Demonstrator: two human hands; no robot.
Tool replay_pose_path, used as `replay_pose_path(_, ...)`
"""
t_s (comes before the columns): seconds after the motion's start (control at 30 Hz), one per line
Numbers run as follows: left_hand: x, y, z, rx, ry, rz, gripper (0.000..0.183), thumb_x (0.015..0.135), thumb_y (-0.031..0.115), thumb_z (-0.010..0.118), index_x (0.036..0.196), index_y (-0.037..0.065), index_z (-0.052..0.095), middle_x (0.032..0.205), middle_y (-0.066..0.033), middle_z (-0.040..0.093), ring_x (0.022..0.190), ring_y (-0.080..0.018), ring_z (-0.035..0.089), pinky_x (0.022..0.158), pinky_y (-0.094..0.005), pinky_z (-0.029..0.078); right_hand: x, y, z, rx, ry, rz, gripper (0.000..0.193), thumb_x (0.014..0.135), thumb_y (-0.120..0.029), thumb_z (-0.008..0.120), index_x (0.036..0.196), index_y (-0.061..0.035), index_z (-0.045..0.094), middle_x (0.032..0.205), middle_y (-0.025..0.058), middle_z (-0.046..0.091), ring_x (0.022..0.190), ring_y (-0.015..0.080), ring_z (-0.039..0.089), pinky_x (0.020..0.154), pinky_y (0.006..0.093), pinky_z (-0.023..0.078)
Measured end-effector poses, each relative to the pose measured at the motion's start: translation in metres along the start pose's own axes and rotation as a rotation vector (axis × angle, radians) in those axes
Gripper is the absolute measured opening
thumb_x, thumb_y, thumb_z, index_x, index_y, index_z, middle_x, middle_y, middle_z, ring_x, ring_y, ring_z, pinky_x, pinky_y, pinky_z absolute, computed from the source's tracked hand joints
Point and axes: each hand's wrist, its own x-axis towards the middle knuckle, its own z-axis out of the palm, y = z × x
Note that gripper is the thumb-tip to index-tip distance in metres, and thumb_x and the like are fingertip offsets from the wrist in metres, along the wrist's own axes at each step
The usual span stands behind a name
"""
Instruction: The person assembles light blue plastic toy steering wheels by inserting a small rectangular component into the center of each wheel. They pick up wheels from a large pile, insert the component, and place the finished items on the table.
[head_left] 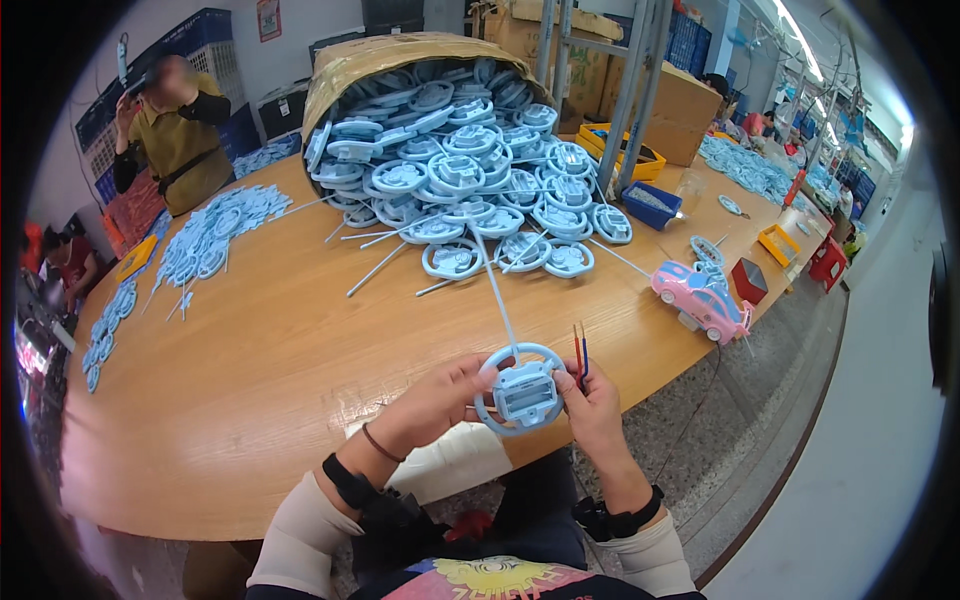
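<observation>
A light blue toy steering-wheel controller (527, 393) is held up in front of me near the table's front edge. Its battery compartment faces me, and a long thin rod (495, 290) sticks out from its top toward the pile. My left hand (448, 395) is closed on the left rim, thumb on top. The right rim is gripped by my right hand (592, 408). Two thin prongs (580, 358), one red and one dark blue, rise from the right-hand fingers; their lower ends are hidden.
Many similar light blue wheels (460, 175) spill from a large carton (318, 95) onto the wooden table (240, 380). More blue parts (215, 235) lie left. A pink toy car (700, 300), red box (749, 281) and blue bin (652, 203) stand right. Another person (180, 130) stands far left.
</observation>
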Motion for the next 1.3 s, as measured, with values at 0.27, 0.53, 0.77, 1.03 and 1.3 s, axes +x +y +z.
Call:
replay_pose_path(0.27, -0.004, -0.01, -0.017, 0.168, 0.172, 0.122, 0.04, 0.09, 0.023, 0.056, 0.126, 0.008, 0.048, 0.097, -0.0006, 0.058, 0.077, -0.0098, 0.055, 0.073, -0.0272, 0.049, -0.015, -0.037, 0.001, -0.4, -0.059, -0.468, 0.021, 0.086, -0.007, 0.054, 0.106, -0.0043, 0.059, 0.09, 0.0098, 0.055, 0.071, 0.0167, 0.057, 0.063, 0.0277, 0.046)
replay_pose_path(0.53, -0.01, -0.006, -0.022, 0.458, 0.247, 0.098, 0.033, 0.089, 0.027, 0.058, 0.116, 0.007, 0.056, 0.082, 0.0028, 0.06, 0.071, -0.0063, 0.054, 0.069, -0.0233, 0.047, -0.019, -0.036, -0.015, -0.662, -0.379, -0.391, 0.042, 0.078, 0.007, 0.054, 0.11, -0.0172, 0.064, 0.087, 0.0065, 0.053, 0.072, 0.018, 0.056, 0.062, 0.0279, 0.046)
replay_pose_path(0.77, -0.01, -0.01, -0.021, 0.359, 0.284, 0.044, 0.032, 0.089, 0.027, 0.057, 0.113, 0.006, 0.056, 0.085, -0.0004, 0.061, 0.072, -0.0078, 0.059, 0.065, -0.0249, 0.053, -0.015, -0.05, -0.015, -0.695, -0.493, -0.397, 0.042, 0.077, 0.002, 0.058, 0.11, -0.0235, 0.064, 0.091, 0.0047, 0.052, 0.066, 0.0184, 0.057, 0.058, 0.0288, 0.047)
replay_pose_path(1.03, -0.008, -0.017, -0.026, 0.294, 0.238, 0.055, 0.034, 0.087, 0.024, 0.06, 0.115, 0.006, 0.055, 0.092, -0.0014, 0.062, 0.079, -0.0095, 0.06, 0.071, -0.028, 0.053, -0.015, -0.041, -0.016, -0.764, -0.427, -0.409, 0.035, 0.08, -0.004, 0.059, 0.108, -0.0248, 0.065, 0.085, 0.0026, 0.051, 0.065, 0.0183, 0.056, 0.056, 0.0292, 0.046)
replay_pose_path(1.3, -0.01, -0.02, -0.026, 0.222, 0.229, 0.014, 0.033, 0.085, 0.021, 0.062, 0.113, 0.006, 0.055, 0.096, -0.0023, 0.062, 0.083, -0.0111, 0.06, 0.077, -0.0302, 0.051, -0.009, -0.046, -0.021, -0.681, -0.493, -0.377, 0.031, 0.08, -0.005, 0.059, 0.104, -0.0247, 0.066, 0.079, 0.0029, 0.052, 0.066, 0.019, 0.056, 0.055, 0.0309, 0.045)
